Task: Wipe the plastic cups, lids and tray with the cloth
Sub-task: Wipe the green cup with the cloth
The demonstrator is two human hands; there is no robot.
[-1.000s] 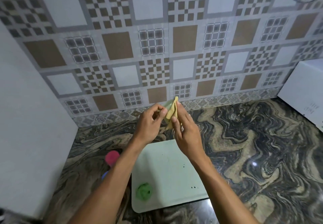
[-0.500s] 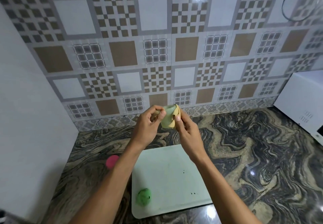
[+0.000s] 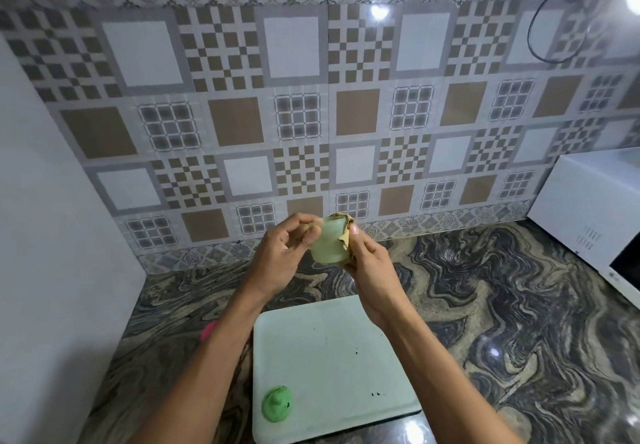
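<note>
I hold a pale translucent plastic cup [image 3: 327, 244] in the air above the counter, between both hands. My left hand [image 3: 282, 256] pinches its left side and rim. My right hand [image 3: 369, 267] grips a yellow cloth [image 3: 346, 232] that is wrapped over the cup's right side and rim. Below them lies the pale tray [image 3: 332, 367], flat on the marbled counter. A green lid [image 3: 277, 403] sits at the tray's near left corner. A pink lid [image 3: 209, 329] shows left of the tray, partly hidden by my left forearm.
The dark marbled counter [image 3: 502, 322] runs to a tiled back wall [image 3: 311, 114]. A white wall panel [image 3: 52, 235] closes the left side. A white microwave [image 3: 588, 211] stands at the right. Small dark specks dot the tray.
The cup has turned in my hands and its pale side now shows more; the cloth has shifted to its right side and rim. The view has tilted up slightly.
</note>
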